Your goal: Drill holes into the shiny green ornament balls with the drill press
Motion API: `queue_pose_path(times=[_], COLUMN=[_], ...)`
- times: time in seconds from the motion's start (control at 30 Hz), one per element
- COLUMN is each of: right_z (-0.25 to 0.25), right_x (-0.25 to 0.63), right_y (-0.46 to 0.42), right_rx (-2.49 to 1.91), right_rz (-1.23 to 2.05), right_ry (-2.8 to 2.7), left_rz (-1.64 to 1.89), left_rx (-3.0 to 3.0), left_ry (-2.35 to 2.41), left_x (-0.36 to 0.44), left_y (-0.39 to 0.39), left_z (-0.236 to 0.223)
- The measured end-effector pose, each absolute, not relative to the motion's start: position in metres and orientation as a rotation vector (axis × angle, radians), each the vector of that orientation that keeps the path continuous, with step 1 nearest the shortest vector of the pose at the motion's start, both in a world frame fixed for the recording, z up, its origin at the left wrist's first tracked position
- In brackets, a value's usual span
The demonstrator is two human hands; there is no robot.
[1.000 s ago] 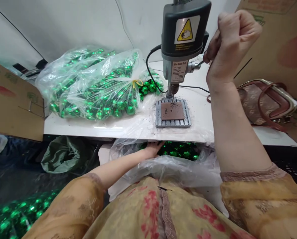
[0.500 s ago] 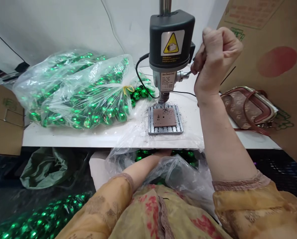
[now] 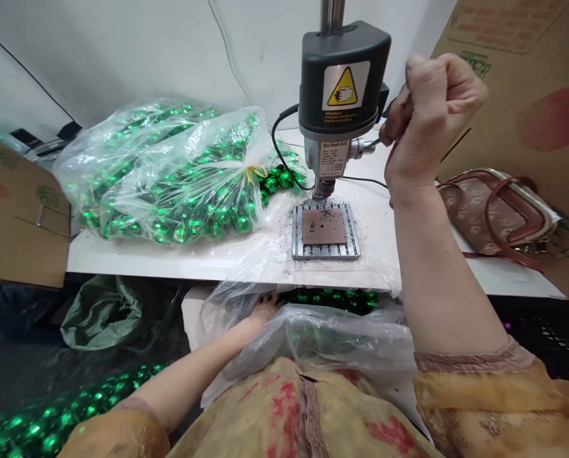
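Observation:
My right hand [image 3: 421, 117] is closed in a fist around the feed lever [image 3: 371, 145] on the right side of a small bench drill [image 3: 344, 83]. Below the chuck, a brown square plate [image 3: 320, 235] with a small dark hole lies on the slotted metal base [image 3: 351, 253]. Dark shavings are scattered over both. My left hand [image 3: 264, 310] is low at the table's front edge, at the mouth of a clear plastic bag [image 3: 313, 331] on my lap. Its fingers are stretched forward beside shiny green faceted balls [image 3: 332, 298] in the bag; the fingertips are partly hidden.
A large tied plastic bag [image 3: 170, 165] of green balls fills the left of the white table [image 3: 132, 259]. A cardboard box [image 3: 21, 210] stands at far left, another carton [image 3: 513, 83] at right behind a handbag [image 3: 499, 210]. More green balls [image 3: 69, 407] lie low at left.
My left hand has moved left, out from among the green balls to the bag's left side. My right hand stays on the lever. The view has shifted slightly left.

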State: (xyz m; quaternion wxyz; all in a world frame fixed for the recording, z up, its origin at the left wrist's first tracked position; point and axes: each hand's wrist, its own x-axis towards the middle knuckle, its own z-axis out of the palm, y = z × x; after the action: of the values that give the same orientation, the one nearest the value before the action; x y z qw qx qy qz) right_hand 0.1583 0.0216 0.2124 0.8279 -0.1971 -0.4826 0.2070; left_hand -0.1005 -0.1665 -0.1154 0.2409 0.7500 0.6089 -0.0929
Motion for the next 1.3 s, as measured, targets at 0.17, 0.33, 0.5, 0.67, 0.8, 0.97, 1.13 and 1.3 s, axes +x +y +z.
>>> queue_pose_path(times=[0.17, 0.33, 0.5, 0.67, 0.8, 0.97, 1.13, 1.3], right_z=[0.210, 0.208, 0.210, 0.207, 0.204, 0.204, 0.203, 0.202], right_x=[0.160, 0.162, 0.162, 0.161, 0.161, 0.161, 0.160, 0.159], right_y=[0.022, 0.019, 0.009, 0.007, 0.005, 0.000, -0.002, -0.001], right_rx=[-0.448, -0.458, -0.511, -0.546, -0.574, -0.588, -0.582, -0.563], right_rz=[0.476, 0.517, 0.556, 0.579, 0.599, 0.607, 0.603, 0.579], right_ry=[-1.012, -1.000, -1.012, -1.016, -1.033, -1.034, -1.021, -1.008], left_rz=[-0.229, 0.015, 0.793, 0.712, 0.304, 0.191, 0.354, 1.258], left_rx=[2.024, 2.249, 2.301, 2.412, 2.484, 2.342, 2.260, 1.658], left_ry=[1.785, 1.553, 1.455, 1.842, 1.959, 2.155, 2.164, 1.532], left_x=[-0.099, -0.079, -0.090, -0.095, -0.088, -0.088, -0.096, -0.100], left_y=[-0.178, -0.207, -0.179, -0.058, 0.028, 0.073, 0.068, 0.031], left_z=[-0.104, -0.071, -0.008, 0.056, 0.079, 0.078, 0.077, 0.073])
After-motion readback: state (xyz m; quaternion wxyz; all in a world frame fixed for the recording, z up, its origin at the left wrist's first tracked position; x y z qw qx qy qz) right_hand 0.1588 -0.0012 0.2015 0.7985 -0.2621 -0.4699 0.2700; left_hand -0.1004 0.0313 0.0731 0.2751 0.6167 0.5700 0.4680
